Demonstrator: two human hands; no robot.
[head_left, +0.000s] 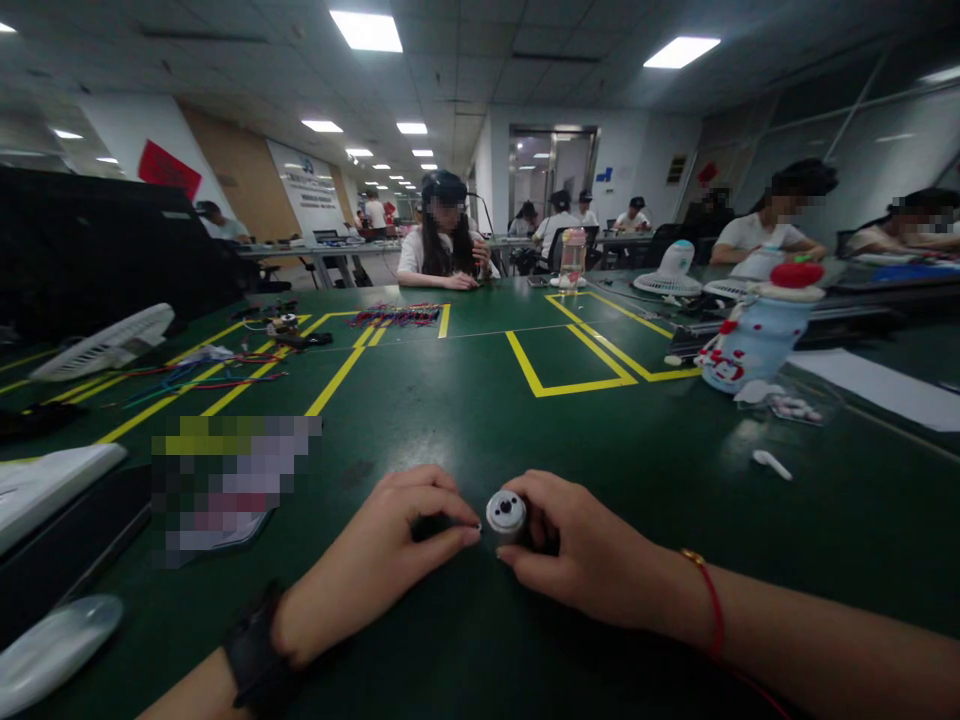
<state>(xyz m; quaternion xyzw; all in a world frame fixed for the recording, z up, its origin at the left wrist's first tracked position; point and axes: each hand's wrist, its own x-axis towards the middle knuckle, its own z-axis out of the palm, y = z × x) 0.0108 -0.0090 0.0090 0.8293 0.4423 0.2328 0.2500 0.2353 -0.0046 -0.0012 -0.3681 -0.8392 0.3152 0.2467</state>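
Between the thumb and fingers of my right hand is a small silver cylinder that looks like a small electric motor. It stands upright over the green table, its round end face with dark holes turned up. Just left of it, my left hand pinches a tiny bit of metal at the fingertips, too small to name. A narrow gap separates those fingertips from the motor. A dark band circles my left wrist, and a red cord is on my right.
Left lie a plastic packet, a white mouse and loose wires. Rightward are a light blue bottle, a small clear bag and a white earbud. Yellow tape marks the table. A person sits opposite.
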